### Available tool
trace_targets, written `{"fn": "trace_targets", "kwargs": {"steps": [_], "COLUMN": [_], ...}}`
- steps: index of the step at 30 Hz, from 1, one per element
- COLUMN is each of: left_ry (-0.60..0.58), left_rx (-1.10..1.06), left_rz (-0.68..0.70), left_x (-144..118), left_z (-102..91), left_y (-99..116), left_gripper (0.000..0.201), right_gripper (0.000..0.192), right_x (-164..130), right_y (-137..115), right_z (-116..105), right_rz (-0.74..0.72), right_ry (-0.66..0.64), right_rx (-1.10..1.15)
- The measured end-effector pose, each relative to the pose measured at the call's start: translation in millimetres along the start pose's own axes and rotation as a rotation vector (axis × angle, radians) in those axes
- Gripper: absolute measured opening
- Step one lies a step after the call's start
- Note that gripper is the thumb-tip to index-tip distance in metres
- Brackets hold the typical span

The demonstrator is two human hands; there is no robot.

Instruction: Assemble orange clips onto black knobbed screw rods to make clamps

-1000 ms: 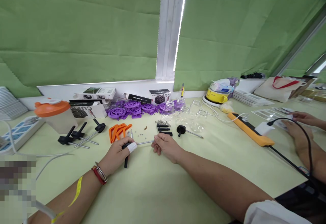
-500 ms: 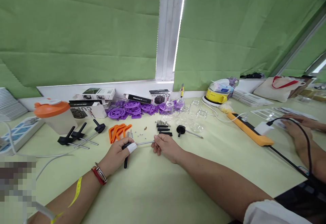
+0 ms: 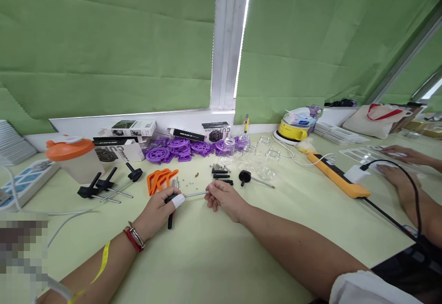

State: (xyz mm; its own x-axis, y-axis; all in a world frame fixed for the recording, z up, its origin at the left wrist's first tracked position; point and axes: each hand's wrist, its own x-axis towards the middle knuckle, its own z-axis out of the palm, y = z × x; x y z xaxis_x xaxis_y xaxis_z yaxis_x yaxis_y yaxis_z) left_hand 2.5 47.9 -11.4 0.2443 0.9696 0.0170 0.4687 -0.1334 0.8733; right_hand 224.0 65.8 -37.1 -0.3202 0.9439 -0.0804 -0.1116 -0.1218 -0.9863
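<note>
My left hand [image 3: 163, 207], its thumb wrapped in white, is closed on the black end of a black part with a metal rod [image 3: 195, 195]. A black stem of that part points down below my fingers. My right hand [image 3: 223, 197] pinches the rod's far tip; whether a small piece sits there is hidden by my fingers. Just beyond my left hand lie orange handle-shaped pieces [image 3: 161, 180] and a few upright-looking metal pins [image 3: 178, 182]. Tiny metal bits [image 3: 188, 184], springs [image 3: 221, 167] and black sticks [image 3: 221, 176] lie beyond my right hand.
Several similar black parts with rods [image 3: 107, 186] lie left, beside an orange-lidded shaker [image 3: 74, 159]. Behind are purple plastic wheels [image 3: 178, 145] and clear glass jars [image 3: 265, 161]. Right are another black rod part [image 3: 246, 177], an orange power strip [image 3: 340, 177] and another person's hands [image 3: 397, 175].
My hands hold nearly the same pose on the rod part. At the right, the other person's hands have shifted slightly apart.
</note>
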Motion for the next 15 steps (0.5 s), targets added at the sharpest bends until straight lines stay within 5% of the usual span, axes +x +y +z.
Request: {"fn": "trace_targets", "kwargs": {"steps": [15], "left_ry": [-0.001], "left_rx": [-0.003], "left_rz": [0.001], "left_x": [-0.7], "left_z": [-0.6], "left_y": [3.7], "left_gripper": [0.026], "right_gripper": [0.026], "right_x": [-1.0], "right_y": [0.6], "right_z": [-0.8], "right_rz": [-0.014], "right_ry": [-0.014], "right_rx": [-0.09]}}
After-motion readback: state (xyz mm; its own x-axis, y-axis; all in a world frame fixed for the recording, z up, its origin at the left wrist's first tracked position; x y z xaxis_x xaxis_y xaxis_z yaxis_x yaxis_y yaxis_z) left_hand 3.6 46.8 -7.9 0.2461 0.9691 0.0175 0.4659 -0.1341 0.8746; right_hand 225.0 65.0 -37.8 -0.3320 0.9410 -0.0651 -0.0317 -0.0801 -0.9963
